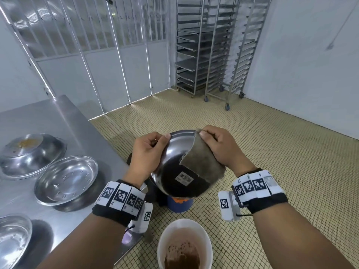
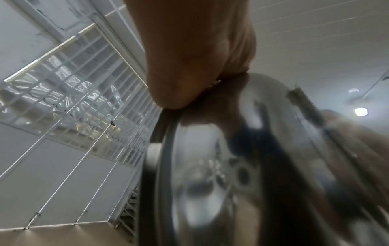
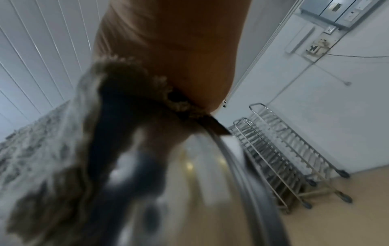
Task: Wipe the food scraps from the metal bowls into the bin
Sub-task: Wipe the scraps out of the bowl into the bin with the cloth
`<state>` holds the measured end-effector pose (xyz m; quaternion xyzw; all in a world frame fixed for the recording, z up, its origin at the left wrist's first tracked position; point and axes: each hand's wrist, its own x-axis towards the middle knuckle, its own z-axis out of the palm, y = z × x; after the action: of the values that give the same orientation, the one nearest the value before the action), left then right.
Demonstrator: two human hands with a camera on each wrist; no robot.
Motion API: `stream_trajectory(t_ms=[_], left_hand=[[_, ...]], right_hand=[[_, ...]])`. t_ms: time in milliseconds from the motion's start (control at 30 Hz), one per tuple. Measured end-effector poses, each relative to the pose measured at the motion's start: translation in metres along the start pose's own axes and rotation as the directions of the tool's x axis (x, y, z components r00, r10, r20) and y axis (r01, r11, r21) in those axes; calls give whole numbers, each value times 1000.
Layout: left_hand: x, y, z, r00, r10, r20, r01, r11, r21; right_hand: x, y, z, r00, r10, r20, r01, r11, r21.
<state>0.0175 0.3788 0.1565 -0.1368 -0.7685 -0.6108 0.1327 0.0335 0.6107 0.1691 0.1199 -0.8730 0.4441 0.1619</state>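
A metal bowl [image 1: 175, 162] is held on edge above a blue bin [image 1: 179, 204], its underside with a label facing me. My left hand [image 1: 149, 150] grips the bowl's left rim [image 2: 168, 149]. My right hand [image 1: 219, 146] pinches a grey-brown cloth [image 1: 202, 162] at the bowl's upper right rim; the cloth [image 3: 52, 149] drapes down over the bowl's back [image 3: 200, 191]. The bowl's inside faces away and is hidden. On the steel table [image 1: 58, 117] at left lie more bowls: one upside down with orange scraps on it [image 1: 31, 152], one upright [image 1: 67, 179], and one at the lower left [image 1: 13, 235].
A white bucket [image 1: 183, 243] with brownish liquid stands on the tiled floor just below the bin. Wheeled metal tray racks [image 1: 211, 47] line the far wall. A barred partition [image 1: 87, 45] runs behind the table. The table's corner [image 1: 136, 235] is near my left wrist.
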Motion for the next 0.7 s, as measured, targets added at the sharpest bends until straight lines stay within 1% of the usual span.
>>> stream_trajectory(t_ms=[67,167,233,300,367,433,467,533,633,667,700], left_hand=[[3,2,-2,1000,-31,-4,31,999,-24],[8,-3,-10,995,-78,-65,72,993,-90],[6,-7,-11,993,-78,-94,70,994,-87],[1,-7,-7,996,-44,-79,41,998,-36],[-3,-6,0,999,-26,-28,26,1000,-5],[-3,-4,2,1000,-21,-6,21,999,-25],[-2,-3,1,999,-27,-21,26,999,-48],[2,-3,-4,995,-72,-70,64,992,-108],[4,-12,-8,968,-185,-172,139,959,-248],[4,-15,-8,963,-196,-183,146,956,-254],[3,-18,-7,968,-176,-178,136,967,-216]], right_hand=[[-2,2,1,1000,-11,-16,11,1000,19],[-12,12,6,995,78,-61,-68,985,157],[-12,15,7,992,112,-61,-98,973,207],[-6,9,3,996,75,-46,-67,985,159],[3,-1,-1,999,0,33,-1,999,34],[8,-8,-2,995,-45,84,49,998,-44],[9,-8,-1,996,-54,74,57,998,-37],[3,-3,0,1000,-17,1,17,998,65],[-9,9,5,988,111,-105,-75,951,299],[-12,12,7,982,147,-120,-101,940,327],[-13,14,7,977,168,-130,-117,937,329]])
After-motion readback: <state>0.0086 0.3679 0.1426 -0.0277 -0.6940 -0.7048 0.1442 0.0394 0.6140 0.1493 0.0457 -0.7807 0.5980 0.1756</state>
